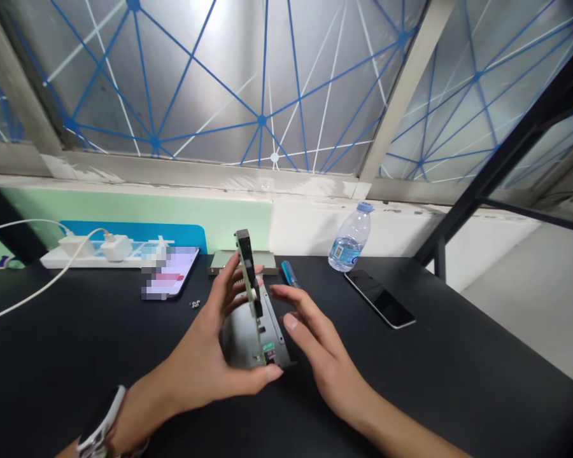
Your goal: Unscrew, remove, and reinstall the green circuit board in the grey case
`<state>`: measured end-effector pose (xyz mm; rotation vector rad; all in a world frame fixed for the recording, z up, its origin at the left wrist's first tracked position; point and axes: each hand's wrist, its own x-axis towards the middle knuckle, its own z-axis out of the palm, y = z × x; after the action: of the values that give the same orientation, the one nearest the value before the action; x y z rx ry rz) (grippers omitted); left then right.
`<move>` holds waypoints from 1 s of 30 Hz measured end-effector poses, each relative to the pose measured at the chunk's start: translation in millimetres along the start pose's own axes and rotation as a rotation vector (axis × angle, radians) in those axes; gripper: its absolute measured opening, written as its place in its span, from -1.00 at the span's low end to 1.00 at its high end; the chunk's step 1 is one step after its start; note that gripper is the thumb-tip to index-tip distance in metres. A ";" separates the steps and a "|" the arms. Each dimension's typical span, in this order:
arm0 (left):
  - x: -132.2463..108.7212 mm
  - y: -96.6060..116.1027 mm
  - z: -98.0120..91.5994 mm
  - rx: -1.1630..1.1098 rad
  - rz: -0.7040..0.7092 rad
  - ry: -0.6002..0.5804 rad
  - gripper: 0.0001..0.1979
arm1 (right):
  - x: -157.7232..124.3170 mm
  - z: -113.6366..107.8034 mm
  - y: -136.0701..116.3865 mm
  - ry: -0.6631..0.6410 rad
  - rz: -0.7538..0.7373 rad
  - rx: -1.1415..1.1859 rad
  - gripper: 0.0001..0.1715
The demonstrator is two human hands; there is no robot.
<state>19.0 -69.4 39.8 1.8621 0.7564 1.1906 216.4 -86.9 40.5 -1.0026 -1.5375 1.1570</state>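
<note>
A circuit board [254, 292] stands on edge, tilted, with black connectors along it and a small green part near its lower end. My left hand [214, 350] grips it by its two ends, thumb at the near end and fingers at the far end. Beneath and behind the board lies a grey metal tray [239, 334] with a raised right edge. My right hand [318, 343] is just right of the tray, fingers apart and curved, holding nothing. Farther back is a flat grey metal case [267, 259], partly hidden by the board and my left fingers.
Small screws [195, 305] lie left of the tray. A blue screwdriver [290, 273] lies behind my right hand. A water bottle [351, 238] and a dark phone [381, 299] are at the right. A lit phone [176, 270] and a power strip [95, 254] with white cables occupy the left.
</note>
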 end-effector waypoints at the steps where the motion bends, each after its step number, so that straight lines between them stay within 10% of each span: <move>1: 0.4 -0.3 -2.9 0.110 0.035 -0.003 0.20 | 1.6 0.7 1.5 0.011 0.023 0.008 -0.62; 9: 9.8 -4.4 -15.8 0.514 0.433 -0.286 -0.04 | 4.1 4.5 -3.0 -0.074 0.105 0.141 -0.54; 19: 8.7 -16.1 -13.6 0.544 0.416 -0.279 -0.08 | 6.5 3.1 -5.6 -0.058 0.389 0.368 -0.48; 24: 3.6 -15.1 -8.7 0.570 0.268 -0.045 -0.16 | 13.4 -5.6 -2.3 -0.010 0.295 0.372 -0.52; 30: -1.6 -1.3 12.4 -0.019 -0.264 -0.021 -0.51 | 20.2 -12.1 6.2 0.097 0.116 0.161 -0.52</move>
<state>29.8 -73.6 34.8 1.6957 0.9429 1.0049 224.0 -63.8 40.0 -1.0344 -1.3023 1.2724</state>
